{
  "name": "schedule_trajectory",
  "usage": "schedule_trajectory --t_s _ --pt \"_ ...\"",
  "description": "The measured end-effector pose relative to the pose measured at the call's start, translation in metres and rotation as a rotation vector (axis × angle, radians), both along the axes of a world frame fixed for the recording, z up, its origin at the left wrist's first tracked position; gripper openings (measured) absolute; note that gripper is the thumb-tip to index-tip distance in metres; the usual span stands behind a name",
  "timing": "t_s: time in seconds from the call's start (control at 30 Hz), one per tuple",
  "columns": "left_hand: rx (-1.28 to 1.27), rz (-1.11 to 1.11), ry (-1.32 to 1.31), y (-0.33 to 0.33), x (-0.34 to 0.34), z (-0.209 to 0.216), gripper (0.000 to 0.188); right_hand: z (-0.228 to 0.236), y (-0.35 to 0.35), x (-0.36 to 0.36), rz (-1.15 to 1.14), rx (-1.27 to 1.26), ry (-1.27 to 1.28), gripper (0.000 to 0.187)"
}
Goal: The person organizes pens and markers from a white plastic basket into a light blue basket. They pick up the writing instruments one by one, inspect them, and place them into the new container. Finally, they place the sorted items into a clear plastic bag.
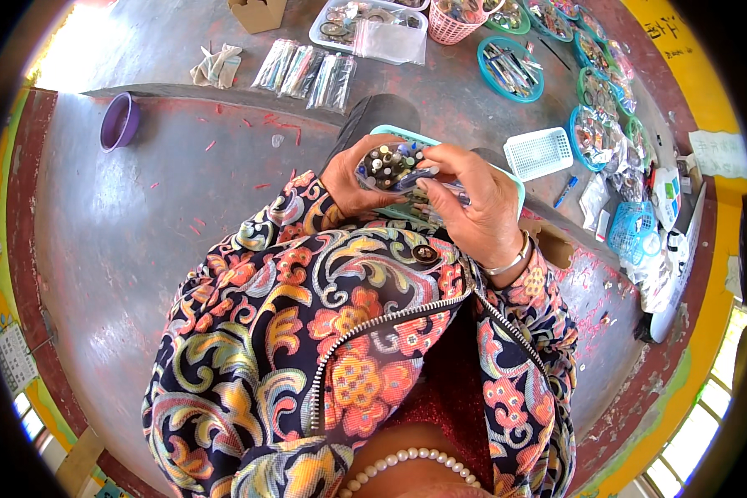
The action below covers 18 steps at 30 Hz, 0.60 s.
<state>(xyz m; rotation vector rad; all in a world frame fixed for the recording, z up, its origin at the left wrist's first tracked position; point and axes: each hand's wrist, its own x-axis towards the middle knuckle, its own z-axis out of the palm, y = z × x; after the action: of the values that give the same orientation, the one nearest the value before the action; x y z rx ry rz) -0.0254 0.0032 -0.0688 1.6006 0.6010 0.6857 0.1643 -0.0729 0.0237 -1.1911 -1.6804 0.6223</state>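
Note:
My left hand [350, 178] is wrapped round a bundle of pens [383, 166], their ends pointing up at me; a clear sleeve seems to surround them. With thumb and fingers together, my right hand [483, 207] pinches a dark blue pen [415, 178] at the bundle's right side. Beneath both hands, over my lap, is a light green plastic basket [513, 184]. More pens or similar sticks show inside it, though my hands and sleeves hide most of them.
Clear packs of pens [303, 73] lie ahead beside a folded cloth [217, 66]. A white tray [415, 51] sits beyond. To the right are a blue basket of pens [510, 70], a pale basket [539, 154] and a loose blue pen [566, 192]. A purple basin [120, 123] stands left.

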Motion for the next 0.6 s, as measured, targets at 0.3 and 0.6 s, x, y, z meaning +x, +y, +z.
schedule_trajectory --t_s 0.3,0.6 --pt "0.034 0.024 0.041 -0.001 0.001 0.002 0.072 -0.028 0.011 0.008 0.112 0.225 -0.311 0.021" --pt "0.063 0.074 -0.025 -0.001 0.001 -0.006 0.074 -0.028 0.007 0.009 0.097 0.215 -0.492 0.030"
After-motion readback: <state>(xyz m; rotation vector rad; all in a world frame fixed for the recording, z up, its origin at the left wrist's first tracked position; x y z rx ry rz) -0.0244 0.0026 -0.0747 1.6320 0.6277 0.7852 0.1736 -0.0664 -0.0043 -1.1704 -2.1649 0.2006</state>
